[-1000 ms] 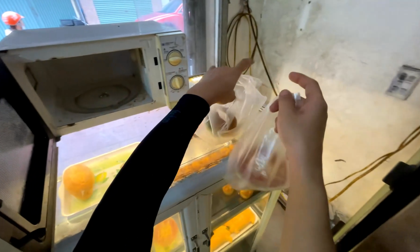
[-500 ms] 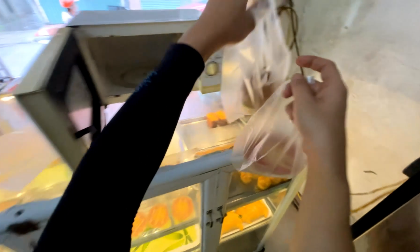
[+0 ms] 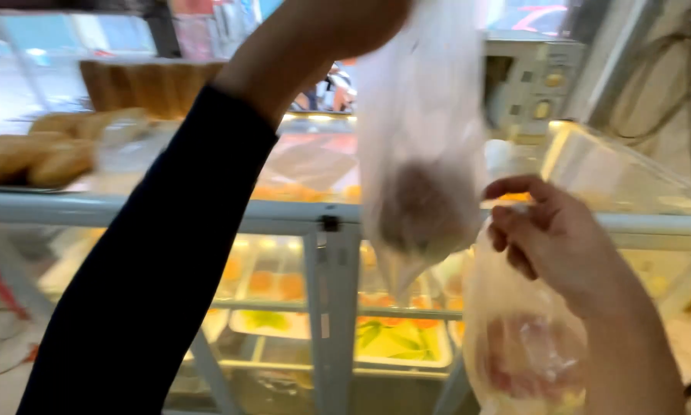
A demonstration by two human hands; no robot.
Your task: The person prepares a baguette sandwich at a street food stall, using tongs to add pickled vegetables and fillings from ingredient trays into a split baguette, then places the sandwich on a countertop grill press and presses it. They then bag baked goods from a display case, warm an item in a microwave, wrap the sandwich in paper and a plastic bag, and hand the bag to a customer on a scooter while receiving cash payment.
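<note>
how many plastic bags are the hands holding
2. One clear bag hangs from the raised left hand, with a dark lump at its bottom. The other bag hangs from the right hand, lower right, with pinkish food inside. More could be outside the picture.

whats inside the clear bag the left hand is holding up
A dark, roundish lump sits low in the raised clear bag, blurred through the plastic, so its kind cannot be told. The left hand grips the bag's top near the picture's edge, so the opening cannot be seen.
</note>
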